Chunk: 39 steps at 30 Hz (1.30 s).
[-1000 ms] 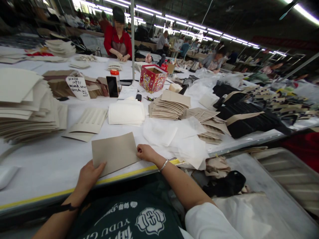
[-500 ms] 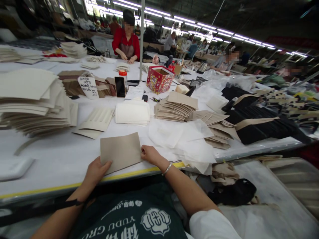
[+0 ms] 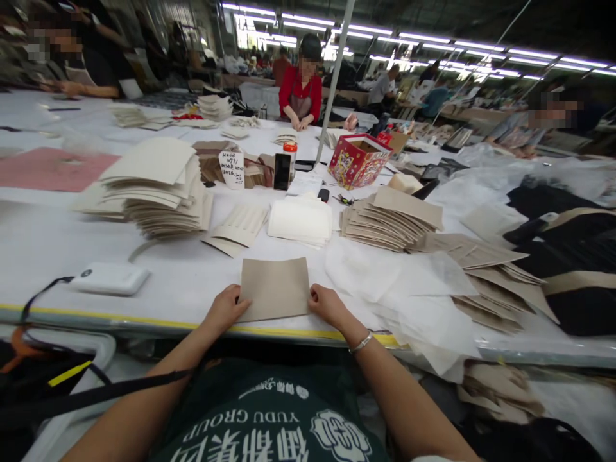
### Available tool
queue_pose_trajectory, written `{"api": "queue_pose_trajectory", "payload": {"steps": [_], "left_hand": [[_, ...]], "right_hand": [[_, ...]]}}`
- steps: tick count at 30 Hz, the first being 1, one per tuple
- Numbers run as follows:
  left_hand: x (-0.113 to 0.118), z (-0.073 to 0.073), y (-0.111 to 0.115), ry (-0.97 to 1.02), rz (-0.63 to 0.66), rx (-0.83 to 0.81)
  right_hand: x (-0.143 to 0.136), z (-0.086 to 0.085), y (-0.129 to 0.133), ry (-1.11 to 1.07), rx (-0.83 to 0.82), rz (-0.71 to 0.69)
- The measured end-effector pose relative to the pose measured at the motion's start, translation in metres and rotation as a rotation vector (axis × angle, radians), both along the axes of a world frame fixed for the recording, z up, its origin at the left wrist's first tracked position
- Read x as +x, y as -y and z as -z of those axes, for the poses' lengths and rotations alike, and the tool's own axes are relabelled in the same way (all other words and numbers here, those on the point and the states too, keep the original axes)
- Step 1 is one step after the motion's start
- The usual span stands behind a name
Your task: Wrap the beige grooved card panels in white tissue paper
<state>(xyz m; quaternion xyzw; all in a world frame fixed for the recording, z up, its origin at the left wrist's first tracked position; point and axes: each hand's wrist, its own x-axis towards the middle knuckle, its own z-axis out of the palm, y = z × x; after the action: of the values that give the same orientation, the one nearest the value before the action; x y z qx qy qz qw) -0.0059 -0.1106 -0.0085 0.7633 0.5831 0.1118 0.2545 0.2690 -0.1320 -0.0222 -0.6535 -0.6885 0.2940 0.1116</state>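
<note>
A taupe rectangular panel (image 3: 275,289), of leather or fabric, is held near the table's front edge. My left hand (image 3: 226,309) grips its left edge, thumb on top and the other fingers partly hidden. At the right edge, my right hand (image 3: 329,304) has its fingers curled in a pinch on the panel. Just beyond it lie white sheets (image 3: 300,219) and a small pale stack with raised strips (image 3: 239,226). Thin translucent sheets (image 3: 366,269) spread out to the right of my right hand.
Tall cream panel stacks (image 3: 149,167) stand at left, a taupe stack (image 3: 385,221) at right. A white power bank (image 3: 113,278) with a cable lies left. Farther back are a phone (image 3: 282,172), a red box (image 3: 359,163) and a pole (image 3: 335,83). A co-worker in red (image 3: 301,93) works opposite.
The view has swung left and levelled, so the table's things appear farther right. Both hands still hold the panel, which now looks straighter to me.
</note>
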Motion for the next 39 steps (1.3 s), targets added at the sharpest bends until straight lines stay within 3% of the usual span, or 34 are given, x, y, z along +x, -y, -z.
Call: {"api": "queue_pose_trajectory", "payload": {"steps": [9, 20, 25, 28, 33, 35, 39], "left_hand": [[-0.002, 0.007, 0.002, 0.028, 0.002, 0.025], [0.000, 0.005, 0.002, 0.019, -0.002, 0.028], [-0.001, 0.013, 0.001, -0.037, 0.045, 0.066], [-0.003, 0.019, 0.004, -0.061, 0.080, 0.191], [-0.002, 0.020, 0.016, -0.076, 0.076, 0.663], [0.004, 0.020, 0.023, -0.102, 0.183, 0.750], [0.032, 0.029, 0.036, -0.066, 0.584, 0.701]], "right_hand": [[-0.001, 0.000, 0.001, 0.019, 0.004, 0.002], [-0.001, -0.001, 0.001, 0.013, 0.001, -0.002], [-0.001, -0.001, 0.000, 0.012, 0.005, 0.010], [-0.001, -0.001, -0.001, 0.021, 0.010, 0.010], [0.000, -0.004, -0.001, 0.053, 0.021, 0.010], [-0.002, -0.005, 0.000, 0.054, 0.004, 0.010], [-0.008, -0.008, 0.006, 0.005, -0.058, 0.030]]}}
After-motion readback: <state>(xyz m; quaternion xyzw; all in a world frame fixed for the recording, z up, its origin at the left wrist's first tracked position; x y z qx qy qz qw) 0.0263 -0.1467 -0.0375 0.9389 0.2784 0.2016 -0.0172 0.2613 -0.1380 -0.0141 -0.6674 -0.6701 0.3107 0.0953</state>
